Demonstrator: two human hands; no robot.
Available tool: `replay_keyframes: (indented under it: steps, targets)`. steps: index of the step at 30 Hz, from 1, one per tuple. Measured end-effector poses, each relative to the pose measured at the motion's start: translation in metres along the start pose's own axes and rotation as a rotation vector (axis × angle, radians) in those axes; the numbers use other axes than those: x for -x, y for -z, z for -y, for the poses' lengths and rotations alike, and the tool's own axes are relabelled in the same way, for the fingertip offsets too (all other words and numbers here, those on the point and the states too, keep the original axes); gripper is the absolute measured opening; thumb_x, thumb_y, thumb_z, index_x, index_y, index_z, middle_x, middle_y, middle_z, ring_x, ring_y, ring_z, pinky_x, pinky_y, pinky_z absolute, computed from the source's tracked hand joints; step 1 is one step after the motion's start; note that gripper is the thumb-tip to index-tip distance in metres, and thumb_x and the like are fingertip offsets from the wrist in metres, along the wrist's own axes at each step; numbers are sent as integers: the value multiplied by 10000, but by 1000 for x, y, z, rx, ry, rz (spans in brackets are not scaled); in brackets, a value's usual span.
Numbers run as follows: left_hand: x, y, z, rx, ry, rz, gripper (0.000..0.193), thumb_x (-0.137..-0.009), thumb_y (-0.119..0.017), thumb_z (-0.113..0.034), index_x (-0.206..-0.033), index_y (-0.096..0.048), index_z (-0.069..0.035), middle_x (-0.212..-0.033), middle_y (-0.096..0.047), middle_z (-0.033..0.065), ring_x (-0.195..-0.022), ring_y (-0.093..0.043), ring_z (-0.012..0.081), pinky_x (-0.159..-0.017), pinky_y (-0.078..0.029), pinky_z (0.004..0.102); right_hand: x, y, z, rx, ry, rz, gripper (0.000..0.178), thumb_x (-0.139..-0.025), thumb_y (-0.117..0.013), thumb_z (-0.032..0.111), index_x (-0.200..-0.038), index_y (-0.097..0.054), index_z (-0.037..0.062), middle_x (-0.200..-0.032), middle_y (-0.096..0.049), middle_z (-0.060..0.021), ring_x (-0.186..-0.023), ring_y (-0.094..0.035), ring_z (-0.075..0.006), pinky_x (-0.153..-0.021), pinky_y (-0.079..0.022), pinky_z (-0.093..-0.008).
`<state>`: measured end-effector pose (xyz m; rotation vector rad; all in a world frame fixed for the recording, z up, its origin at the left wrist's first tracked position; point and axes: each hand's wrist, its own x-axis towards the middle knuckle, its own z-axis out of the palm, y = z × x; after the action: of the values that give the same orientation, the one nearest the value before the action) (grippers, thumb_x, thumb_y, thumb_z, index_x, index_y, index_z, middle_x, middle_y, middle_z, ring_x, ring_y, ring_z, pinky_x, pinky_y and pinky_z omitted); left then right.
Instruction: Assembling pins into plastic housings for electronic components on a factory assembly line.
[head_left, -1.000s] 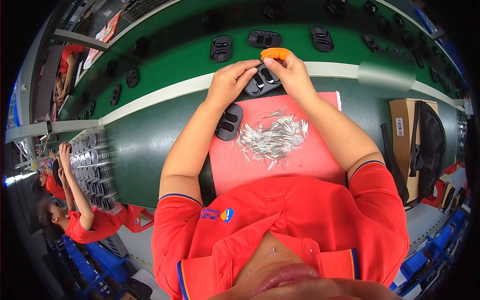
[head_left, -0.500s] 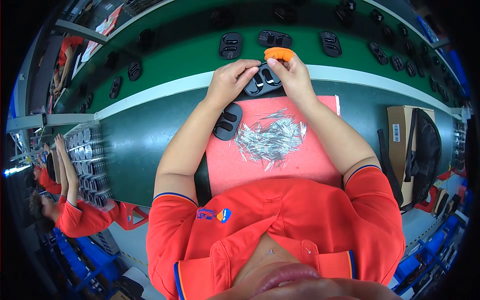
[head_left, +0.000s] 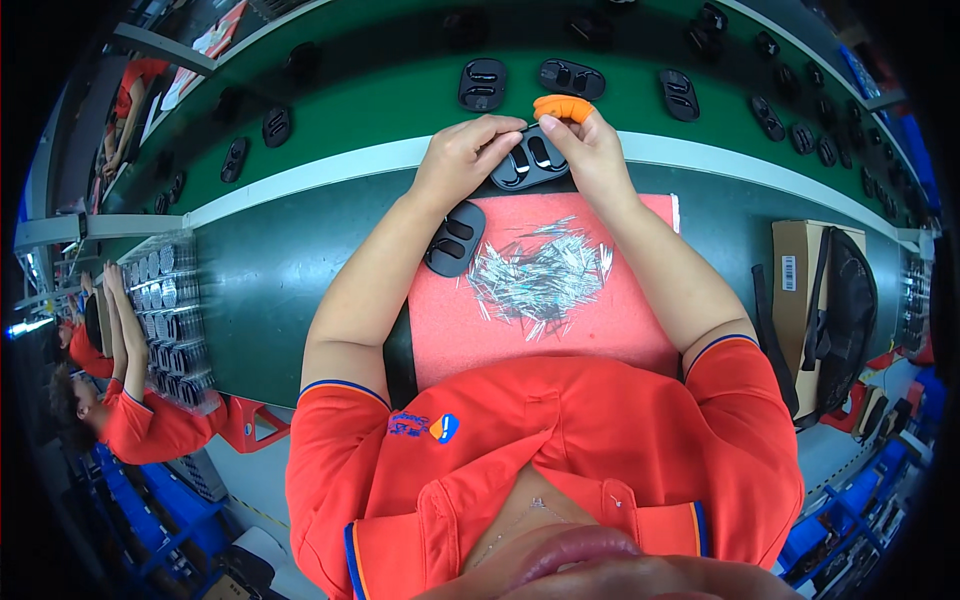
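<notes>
Both hands hold a black earphone case [head_left: 540, 176] with two dark pieces in its slots, at the near rim of the green belt. My left hand [head_left: 462, 158] is closed, its thumb and fingertips pinched at the case's far left edge. My right hand [head_left: 592, 150] is closed too, its thumb pressing the far right edge; an orange covering [head_left: 563, 107] wraps its index finger. The fingertips hide the far edge of the case. Between my forearms, a second black case [head_left: 456, 239] lies by the left corner of a pink mat [head_left: 450, 345], beside a heap of thin silvery strips [head_left: 540, 280].
Several similar cases [head_left: 483, 84] sit along the green belt [head_left: 380, 95], beyond a white rail [head_left: 350, 175]. At right stand a cardboard box [head_left: 790, 300] and a black bag [head_left: 845, 310]. Stacked clear trays [head_left: 170, 310] and a co-worker [head_left: 165, 425] are at left.
The cases on the belt have shifted to the right. My hands keep their hold on the case, with barely any movement.
</notes>
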<state>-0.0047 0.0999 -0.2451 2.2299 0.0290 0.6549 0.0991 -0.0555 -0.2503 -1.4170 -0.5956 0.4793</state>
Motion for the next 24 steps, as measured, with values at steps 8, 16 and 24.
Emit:
replay_keyframes:
  steps: [8,16,24]
  targets:
    - [1,0,6,4,-59,-25,166,-858,-688,-136,-995,-698,-43,-929,-707,82,-800,-685,204,-689,-540,291,-1,-1,-4,-38,-44,32,296,-916,-645,171,-1151,-599,-2,-1054,-635,-31,-980,-574,-86,-904,-434,-242]
    - [6,1,9,115,-80,6,202,-855,-688,-129,-1053,-687,-86,-839,-689,75,-699,-664,190,-635,-525,301,1,-3,-6,29,-84,93,279,-896,-666,133,-1140,-619,6,-1009,-652,-35,-898,-595,-77,-815,-468,-218]
    - [-7,41,51,-50,182,-159,181,-906,-614,-106,-1081,-644,-68,-729,-638,18,-653,-554,60,-610,-456,209,2,0,18,210,-88,135,350,-914,-636,162,-1231,-551,39,-977,-598,-13,-827,-516,-59,-735,-402,-199]
